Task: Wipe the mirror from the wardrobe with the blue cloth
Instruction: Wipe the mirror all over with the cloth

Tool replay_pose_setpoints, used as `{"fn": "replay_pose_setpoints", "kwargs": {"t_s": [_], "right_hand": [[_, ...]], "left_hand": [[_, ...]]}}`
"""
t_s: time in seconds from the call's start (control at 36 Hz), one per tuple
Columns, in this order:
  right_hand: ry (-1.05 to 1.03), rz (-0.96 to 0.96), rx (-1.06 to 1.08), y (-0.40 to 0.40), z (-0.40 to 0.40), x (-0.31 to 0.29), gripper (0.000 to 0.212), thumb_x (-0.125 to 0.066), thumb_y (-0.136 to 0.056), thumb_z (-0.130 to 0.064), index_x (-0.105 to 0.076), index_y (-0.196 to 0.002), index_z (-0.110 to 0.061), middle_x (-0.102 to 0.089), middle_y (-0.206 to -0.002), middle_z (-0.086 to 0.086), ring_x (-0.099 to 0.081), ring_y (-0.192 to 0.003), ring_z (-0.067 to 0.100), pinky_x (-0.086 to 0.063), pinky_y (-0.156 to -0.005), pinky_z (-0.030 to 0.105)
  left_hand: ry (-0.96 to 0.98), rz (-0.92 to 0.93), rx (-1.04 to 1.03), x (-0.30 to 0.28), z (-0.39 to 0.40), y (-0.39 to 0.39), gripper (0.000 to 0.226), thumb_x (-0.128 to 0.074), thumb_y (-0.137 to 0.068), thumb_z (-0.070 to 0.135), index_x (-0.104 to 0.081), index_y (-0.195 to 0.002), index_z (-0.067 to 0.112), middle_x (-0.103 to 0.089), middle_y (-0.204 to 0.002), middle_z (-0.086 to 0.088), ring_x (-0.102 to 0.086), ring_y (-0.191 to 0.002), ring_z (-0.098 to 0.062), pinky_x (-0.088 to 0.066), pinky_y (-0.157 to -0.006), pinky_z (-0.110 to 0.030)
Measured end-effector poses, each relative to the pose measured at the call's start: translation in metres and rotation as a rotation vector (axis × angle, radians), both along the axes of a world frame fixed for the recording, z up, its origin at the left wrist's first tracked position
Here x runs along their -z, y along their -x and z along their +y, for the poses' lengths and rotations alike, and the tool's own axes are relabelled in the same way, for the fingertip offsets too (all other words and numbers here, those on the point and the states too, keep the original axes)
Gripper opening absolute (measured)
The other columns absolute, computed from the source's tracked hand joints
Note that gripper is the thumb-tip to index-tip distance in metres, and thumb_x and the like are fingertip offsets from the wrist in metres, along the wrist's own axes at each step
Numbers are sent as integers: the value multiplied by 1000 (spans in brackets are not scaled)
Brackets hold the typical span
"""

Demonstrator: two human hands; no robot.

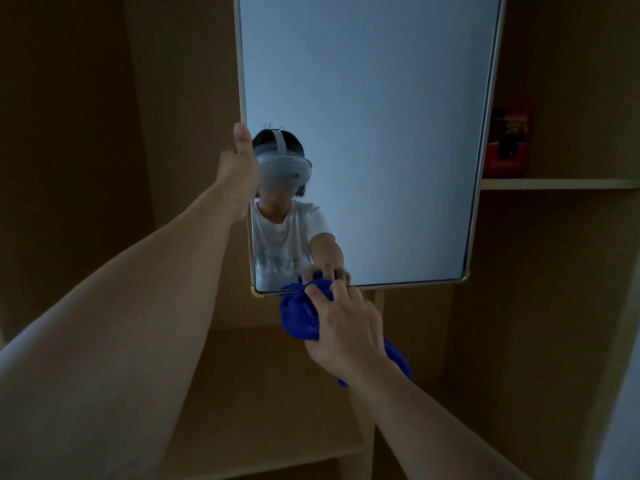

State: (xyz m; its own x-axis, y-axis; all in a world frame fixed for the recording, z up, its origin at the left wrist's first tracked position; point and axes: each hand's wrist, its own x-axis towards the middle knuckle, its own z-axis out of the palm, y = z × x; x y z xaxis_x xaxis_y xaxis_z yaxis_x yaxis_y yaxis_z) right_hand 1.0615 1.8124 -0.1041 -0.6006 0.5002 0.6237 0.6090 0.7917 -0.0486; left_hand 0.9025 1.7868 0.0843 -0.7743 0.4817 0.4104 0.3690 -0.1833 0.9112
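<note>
The mirror (367, 116) stands upright inside the wooden wardrobe (104, 98), its pale frame ending in brass-coloured corner caps. The left hand (240, 164) grips the mirror's left edge, thumb pointing up along the frame; the remaining fingers are hidden behind it. The right hand (343, 327) clenches the bunched blue cloth (299, 318) and presses it against the glass at the lower edge, near the bottom-left corner. One tail of the cloth hangs below the wrist. A red box (507, 140) sits on the shelf (557, 183) right of the mirror.
</note>
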Motion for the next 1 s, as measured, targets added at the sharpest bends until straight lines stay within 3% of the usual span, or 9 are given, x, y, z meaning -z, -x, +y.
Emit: {"fn": "replay_pose_setpoints", "kwargs": {"t_s": [0.08, 0.17, 0.25, 0.31, 0.39, 0.56, 0.75, 0.83, 1.0], "right_hand": [[2, -10, 48, -11, 6, 0, 69, -64, -72, -44, -35, -133, -30, -44, -123, 3, -50, -104, 24, -42, -77, 34], [8, -11, 81, -20, 10, 0, 69, -64, -71, -44, -36, -133, -29, -45, -124, 4, -50, -103, 23, -42, -77, 33], [37, -7, 105, -25, 11, -2, 68, -62, -73, -43, -34, -134, -30, -44, -126, 3, -49, -106, 22, -42, -80, 34], [49, -2, 109, -27, 7, -5, 64, -61, -73, -43, -37, -131, -30, -45, -123, 2, -50, -104, 21, -42, -80, 33], [33, 11, 65, -27, -3, -10, 54, -61, -72, -42, -43, -121, -30, -48, -116, 1, -51, -97, 20, -43, -76, 32], [-85, -106, -137, 14, -34, -24, 73, -68, -75, -35, -33, -138, -26, -41, -130, 12, -46, -109, 31, -41, -84, 41], [-48, -99, -85, 17, -27, -14, 69, -69, -75, -31, -38, -136, -21, -39, -133, 12, -44, -113, 31, -41, -85, 41], [-31, -63, -63, 4, -12, -6, 72, -67, -76, -36, -33, -139, -25, -36, -137, 9, -41, -119, 31, -40, -90, 42], [-27, -39, 36, -21, 17, 2, 75, -66, -72, -45, -33, -138, -30, -40, -131, 4, -46, -110, 26, -41, -83, 37]], "left_hand": [[-3, 16, -6, 0, 0, -1, 74, -15, -92, 64, -39, -137, 10, -58, -112, -9, -49, -74, -11, -38, -65, -28], [7, 45, -18, 1, -3, -3, 77, -13, -92, 64, -44, -134, 7, -64, -104, -13, -47, -57, -7, -35, -48, -22], [6, 42, -8, 0, -5, -3, 79, -13, -92, 64, -46, -133, 5, -62, -109, -16, -58, -78, -12, -33, -52, -25], [12, 27, -4, 0, -5, -4, 80, -13, -92, 65, -48, -131, 4, -63, -95, -12, -53, -67, -10, -32, -49, -24], [7, 17, -16, 1, -4, -5, 74, -13, -93, 63, -50, -125, 7, -46, -66, 1, -41, -53, -8, -30, -47, -23], [10, 26, -32, 1, -5, -7, 72, -15, -93, 63, -46, -128, 9, -52, -76, 2, -45, -56, -8, -33, -44, -21], [0, 8, -30, 1, -4, -6, 72, -16, -92, 64, -46, -128, 9, -53, -81, -2, -51, -74, -13, -29, -53, -26], [-10, 5, -29, 1, -2, -5, 72, -16, -93, 64, -45, -130, 9, -49, -77, 1, -45, -67, -9, -31, -58, -27], [4, 14, -45, 2, -1, -3, 73, -14, -92, 65, -49, -124, 10, -46, -70, 2, -43, -59, -9, -31, -51, -25]]}}
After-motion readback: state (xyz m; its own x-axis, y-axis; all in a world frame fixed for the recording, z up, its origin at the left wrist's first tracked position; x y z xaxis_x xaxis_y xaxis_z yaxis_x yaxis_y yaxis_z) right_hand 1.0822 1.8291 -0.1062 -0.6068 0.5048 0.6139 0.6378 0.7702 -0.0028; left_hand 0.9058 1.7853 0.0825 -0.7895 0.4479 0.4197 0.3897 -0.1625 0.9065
